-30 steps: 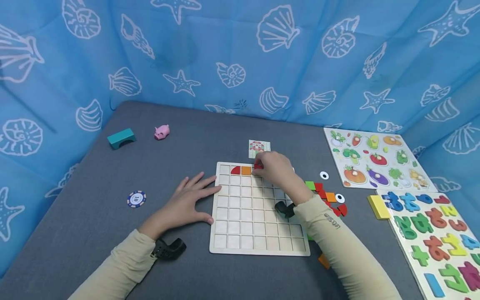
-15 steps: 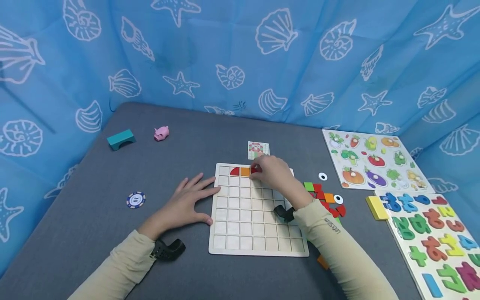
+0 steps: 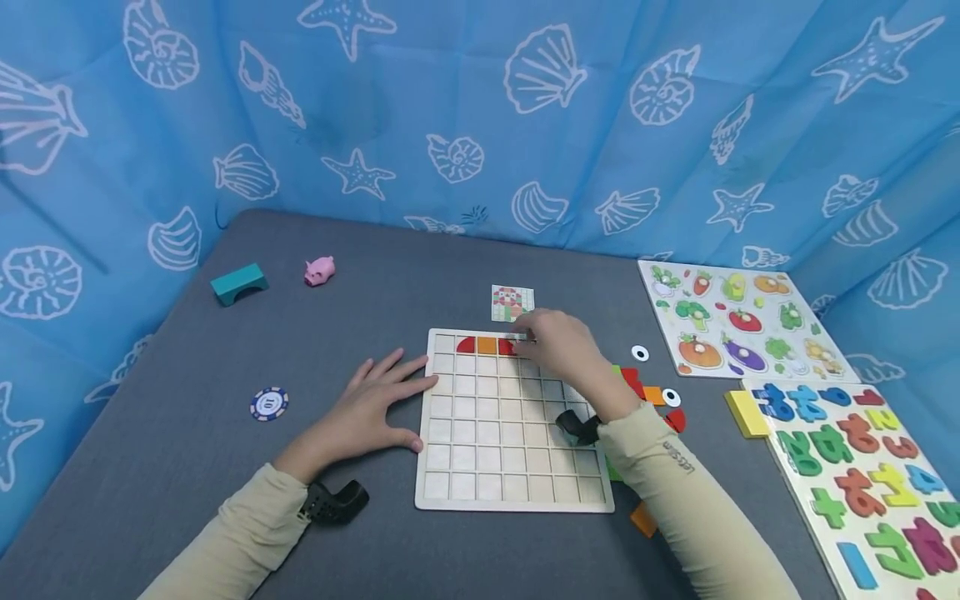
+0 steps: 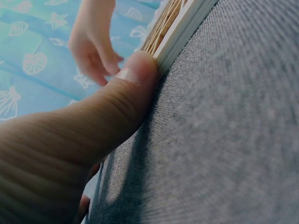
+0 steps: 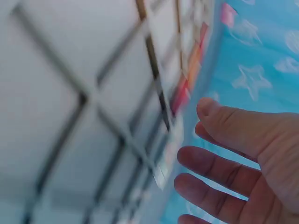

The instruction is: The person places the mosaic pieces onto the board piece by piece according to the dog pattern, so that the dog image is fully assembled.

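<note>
A pale wooden grid board (image 3: pixel 487 433) lies on the grey table. In its top row sit a red quarter-round tile (image 3: pixel 466 345), an orange square tile (image 3: pixel 486 345) and another red tile (image 3: pixel 505 347), side by side. My left hand (image 3: pixel 367 417) is spread flat, fingertips and thumb (image 4: pixel 135 77) touching the board's left edge. Above the top row hovers my right hand (image 3: pixel 562 348), just right of the second red tile. Its fingers (image 5: pixel 217 163) are loosely bent, with nothing between them in the right wrist view. Behind the board lies a small picture card (image 3: pixel 513 298), partly covered by that hand.
Several loose tiles, among them an orange one (image 3: pixel 654 396), lie right of the board, partly under my right forearm. Farther right are a vegetable puzzle (image 3: pixel 738 321), a number puzzle (image 3: pixel 862 467) and a yellow block (image 3: pixel 746 414). A poker chip (image 3: pixel 269 404), pink pig (image 3: pixel 319 271) and teal arch (image 3: pixel 239 284) stand left.
My right hand has let go of the second red tile, which now lies in the top row beside the orange one, and has shifted slightly right. The left hand stays at the board's edge.
</note>
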A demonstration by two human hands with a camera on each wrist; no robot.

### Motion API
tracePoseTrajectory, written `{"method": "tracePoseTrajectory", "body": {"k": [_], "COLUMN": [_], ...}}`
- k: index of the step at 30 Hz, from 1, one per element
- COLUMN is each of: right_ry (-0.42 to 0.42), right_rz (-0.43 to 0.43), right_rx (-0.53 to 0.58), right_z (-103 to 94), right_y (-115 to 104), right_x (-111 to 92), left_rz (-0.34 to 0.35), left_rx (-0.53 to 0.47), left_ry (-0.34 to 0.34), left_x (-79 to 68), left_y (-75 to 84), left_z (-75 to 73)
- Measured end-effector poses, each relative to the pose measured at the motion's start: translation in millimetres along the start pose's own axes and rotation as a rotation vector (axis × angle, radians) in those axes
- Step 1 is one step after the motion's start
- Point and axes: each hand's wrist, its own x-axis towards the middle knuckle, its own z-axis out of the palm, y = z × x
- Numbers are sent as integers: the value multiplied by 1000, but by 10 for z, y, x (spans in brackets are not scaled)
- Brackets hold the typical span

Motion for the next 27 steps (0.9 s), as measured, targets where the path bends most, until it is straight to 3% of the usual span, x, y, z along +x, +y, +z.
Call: {"method": "tracePoseTrajectory", "body": {"k": [7, 12, 19, 27], "right_ry": [67, 70, 14, -30], "right_rz": [73, 98, 81, 100], "right_rx": [63, 61, 76, 8], "right_z": [-261, -258, -96, 9], "right_y": [536, 839, 874, 834], "right_x": [-408, -620, -644, -605], "left_rz": [14, 18, 18, 27], "left_rx": [-10, -9, -6, -3], "left_ry": [11, 15, 19, 19], "left_x": [-12, -39, -35, -4], "left_y": [-9, -39, -51, -16], "left_z": [-6, -20, -15, 12]}}
